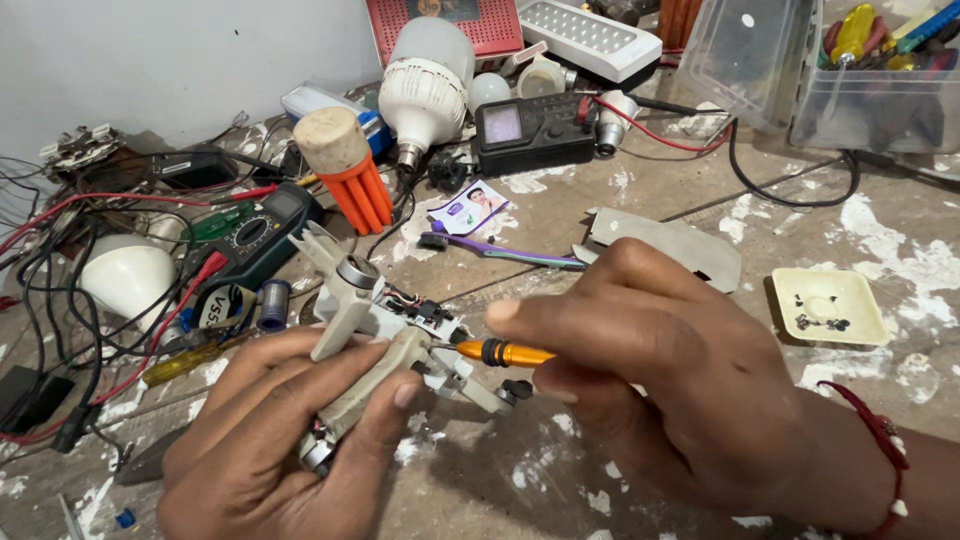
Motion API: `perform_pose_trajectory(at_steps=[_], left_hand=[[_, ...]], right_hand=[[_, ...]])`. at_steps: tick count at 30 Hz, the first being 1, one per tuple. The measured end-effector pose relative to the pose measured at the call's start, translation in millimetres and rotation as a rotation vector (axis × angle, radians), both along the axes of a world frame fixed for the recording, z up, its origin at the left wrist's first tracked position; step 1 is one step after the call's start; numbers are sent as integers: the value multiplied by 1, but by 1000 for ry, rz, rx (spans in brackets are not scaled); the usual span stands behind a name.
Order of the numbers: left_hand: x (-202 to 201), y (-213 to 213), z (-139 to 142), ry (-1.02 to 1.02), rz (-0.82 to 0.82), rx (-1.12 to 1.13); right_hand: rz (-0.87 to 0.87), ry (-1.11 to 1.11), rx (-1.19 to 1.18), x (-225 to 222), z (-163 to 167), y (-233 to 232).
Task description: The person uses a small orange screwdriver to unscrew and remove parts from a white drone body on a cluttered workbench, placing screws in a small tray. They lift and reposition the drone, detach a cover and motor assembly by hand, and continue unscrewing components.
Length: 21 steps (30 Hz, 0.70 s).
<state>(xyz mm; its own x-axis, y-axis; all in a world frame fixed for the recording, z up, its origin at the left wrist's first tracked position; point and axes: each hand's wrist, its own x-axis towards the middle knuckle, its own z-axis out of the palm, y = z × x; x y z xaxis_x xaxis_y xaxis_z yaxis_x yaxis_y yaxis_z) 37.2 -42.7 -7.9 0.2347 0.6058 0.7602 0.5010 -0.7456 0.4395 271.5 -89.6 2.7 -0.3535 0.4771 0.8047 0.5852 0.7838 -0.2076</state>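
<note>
My left hand point(270, 430) grips a small grey-white device point(375, 325) with spread arms, small motors and exposed wiring. It is held just above the floor. My right hand point(665, 375) holds an orange-handled screwdriver point(505, 352), its tip pointing left into the middle of the device. A red thread band circles my right wrist.
A cluttered, paint-spattered floor surrounds me. A dark multimeter point(255, 235) with red leads lies at left, with an orange bulb base point(350, 170) and a large white bulb point(425, 80) beyond it. A cream square lid point(828, 305) holds small screws at right. Clear plastic tool boxes point(830, 70) stand at the back right.
</note>
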Motion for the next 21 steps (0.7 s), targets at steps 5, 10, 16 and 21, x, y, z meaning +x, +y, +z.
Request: perform_pose_trajectory(at_steps=[5, 10, 16, 21], left_hand=[[-1, -1, 0, 3, -13, -18], [-1, -1, 0, 10, 14, -21], [-1, 1, 0, 12, 11, 0], [-3, 0, -2, 44, 44, 5]], right_hand=[[54, 41, -31, -3, 2, 0], [44, -12, -25, -1, 6, -2], [46, -14, -24, -1, 7, -1], [10, 27, -32, -4, 6, 5]])
